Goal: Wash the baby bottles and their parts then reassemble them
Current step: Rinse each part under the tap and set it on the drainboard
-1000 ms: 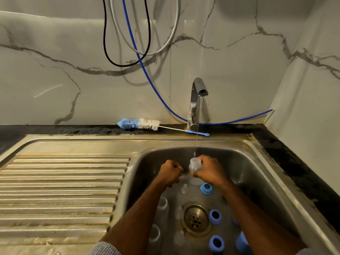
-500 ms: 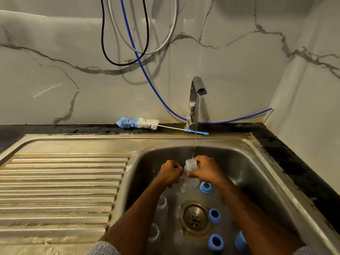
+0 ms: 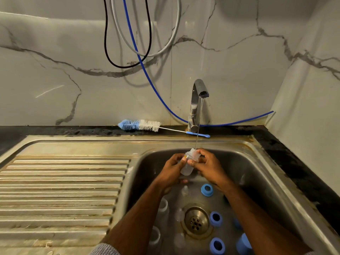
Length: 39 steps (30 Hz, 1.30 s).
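Observation:
A clear baby bottle [image 3: 188, 167] is tilted under the thin stream from the tap [image 3: 197, 100], its mouth up toward the water. My left hand [image 3: 172, 171] grips its left side and my right hand [image 3: 208, 166] pinches its neck from the right. On the sink floor lie several blue screw rings [image 3: 207, 190], clear teats [image 3: 184, 190] and two more clear bottles [image 3: 163, 207] beside my left forearm. A blue-and-white bottle brush [image 3: 141, 125] lies on the ledge behind the sink.
The steel sink basin [image 3: 257, 181] has a drain [image 3: 196, 220] in the middle. A ribbed draining board [image 3: 60, 188] stretches to the left. Black, grey and blue hoses [image 3: 139, 57] hang on the marble wall. A dark counter [image 3: 294, 162] runs along the right.
The bottle has tilted from nearly upright to leaning, bottom down-left. My left hand has moved onto it, so both hands now hold it under the stream.

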Available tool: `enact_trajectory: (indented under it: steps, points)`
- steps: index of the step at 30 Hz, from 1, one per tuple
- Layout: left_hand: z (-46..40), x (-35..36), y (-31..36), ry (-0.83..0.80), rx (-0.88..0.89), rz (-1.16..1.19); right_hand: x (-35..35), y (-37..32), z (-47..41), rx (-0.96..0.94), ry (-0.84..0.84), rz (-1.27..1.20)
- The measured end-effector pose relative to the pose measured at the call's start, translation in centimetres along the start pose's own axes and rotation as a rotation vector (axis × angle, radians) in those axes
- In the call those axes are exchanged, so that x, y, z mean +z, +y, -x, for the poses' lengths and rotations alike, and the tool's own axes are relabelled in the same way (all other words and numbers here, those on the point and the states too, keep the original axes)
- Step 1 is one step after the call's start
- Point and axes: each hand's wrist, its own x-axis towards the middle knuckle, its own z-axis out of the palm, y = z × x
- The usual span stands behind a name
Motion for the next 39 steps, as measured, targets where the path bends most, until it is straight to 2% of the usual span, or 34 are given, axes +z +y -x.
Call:
enact_trajectory:
  steps: [7, 10, 14, 17, 21, 23, 26, 30, 35, 39]
  points:
    - [0.0, 0.4, 0.1, -0.012, -0.011, 0.023, -0.9, -0.2, 0.2, -0.002, 0.035, 0.190]
    - [-0.1, 0.2, 0.1, -0.023, -0.005, -0.020, -1.0, -0.2, 0.4, -0.047, -0.018, 0.164]
    - [-0.1, 0.6, 0.1, -0.058, -0.046, 0.072, -1.5, 0.0, 0.5, -0.029, -0.049, 0.022]
    - [-0.1, 1.1, -0.1, -0.083, -0.074, 0.129, -1.7, 0.2, 0.2, 0.073, -0.030, -0.108]
    - [-0.3, 1.1, -0.3, -0.065, -0.057, 0.253, -1.3, 0.4, -0.4, 0.319, 0.148, -0.256]
    - [-0.3, 1.0, -0.3, -0.080, -0.006, 0.285, -1.0, 0.6, -0.5, 0.404, 0.183, -0.368]
    - [-0.3, 1.3, -0.6, -0.077, 0.100, 0.201, -0.5, 0.9, -0.5, 0.452, 0.173, -0.510]
    - [-0.4, 1.3, -0.8, 0.048, 0.216, 0.008, 0.6, 0.8, -0.6, 0.470, 0.152, -0.611]
    - [-0.4, 1.4, -0.8, 0.164, 0.319, -0.138, 0.9, 0.7, -0.2, 0.595, 0.080, -0.633]
    - [-0.3, 1.6, -0.5, 0.174, 0.347, -0.203, 0.6, 0.3, 0.4, 0.630, 0.045, -0.624]
